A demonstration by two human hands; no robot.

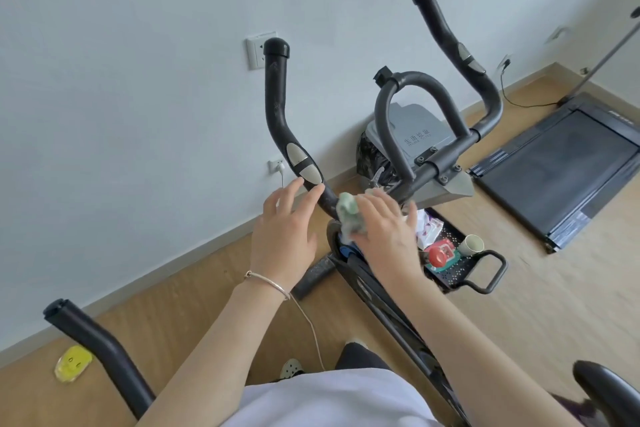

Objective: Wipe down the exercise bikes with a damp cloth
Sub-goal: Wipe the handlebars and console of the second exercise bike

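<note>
The right hand (381,229) presses a crumpled pale-green damp cloth (351,215) on the black exercise-bike handlebar's (277,107) base; the left hand (284,229), open at nine o'clock, steadies nothing, so the cloth could slip.

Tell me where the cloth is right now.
The cloth is bunched under the right hand, against the bike's left handlebar base, just right of the open left hand.

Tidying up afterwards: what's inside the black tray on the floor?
The tray holds a paper cup, a red-lidded container and a white packet. The right hand and bike frame cover its near-left part.
</note>
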